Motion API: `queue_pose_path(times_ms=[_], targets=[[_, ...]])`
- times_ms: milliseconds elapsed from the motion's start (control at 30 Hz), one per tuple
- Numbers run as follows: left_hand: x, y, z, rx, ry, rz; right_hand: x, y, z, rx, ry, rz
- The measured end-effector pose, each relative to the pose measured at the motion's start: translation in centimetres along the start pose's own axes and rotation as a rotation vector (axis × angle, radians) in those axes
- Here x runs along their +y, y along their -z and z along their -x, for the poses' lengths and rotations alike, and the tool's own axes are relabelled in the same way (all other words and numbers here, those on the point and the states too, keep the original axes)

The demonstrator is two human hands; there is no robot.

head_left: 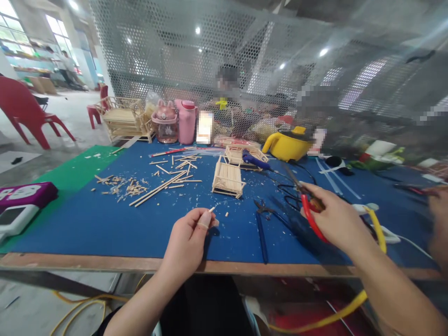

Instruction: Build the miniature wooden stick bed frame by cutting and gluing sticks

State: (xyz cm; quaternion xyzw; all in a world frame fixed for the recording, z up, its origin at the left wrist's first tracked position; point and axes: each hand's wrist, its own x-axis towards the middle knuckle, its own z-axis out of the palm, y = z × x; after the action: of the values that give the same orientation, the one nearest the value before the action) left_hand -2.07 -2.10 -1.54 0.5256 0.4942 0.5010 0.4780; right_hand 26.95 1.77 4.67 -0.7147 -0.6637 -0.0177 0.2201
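Note:
My left hand [191,238] pinches a short thin wooden stick [212,209] between thumb and forefinger, above the near part of the blue mat [105,219]. My right hand [334,217] grips red-handled scissors [310,210] with the blades pointing away toward the back. A small wooden stick frame [228,178] stands on the mat beyond both hands, with a second frame [241,154] behind it. Dark pliers [262,224] lie on the mat between my hands.
Loose sticks [164,184] and offcuts [122,186] lie scattered at left. A yellow pot [287,144], a pink bottle [186,121] and a stick model [124,119] stand at the back before a mesh screen. A purple device [21,203] sits at the left edge. Another person's hand [439,219] is at far right.

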Motion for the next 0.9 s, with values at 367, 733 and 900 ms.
queue_pose_path(times_ms=[367, 733, 900], targets=[[-0.6, 0.1, 0.0, -0.004, -0.074, -0.051, -10.4, -1.0, 7.7, -0.536, 0.182, -0.347], [-0.3, -0.1, 0.5, 0.075, -0.204, -0.241, -10.8, -1.3, 7.8, -0.509, 0.195, -0.272], [-0.3, -0.1, 0.7, 0.093, -0.274, -0.346, -11.2, -1.7, 7.8, -0.474, 0.261, -0.296]])
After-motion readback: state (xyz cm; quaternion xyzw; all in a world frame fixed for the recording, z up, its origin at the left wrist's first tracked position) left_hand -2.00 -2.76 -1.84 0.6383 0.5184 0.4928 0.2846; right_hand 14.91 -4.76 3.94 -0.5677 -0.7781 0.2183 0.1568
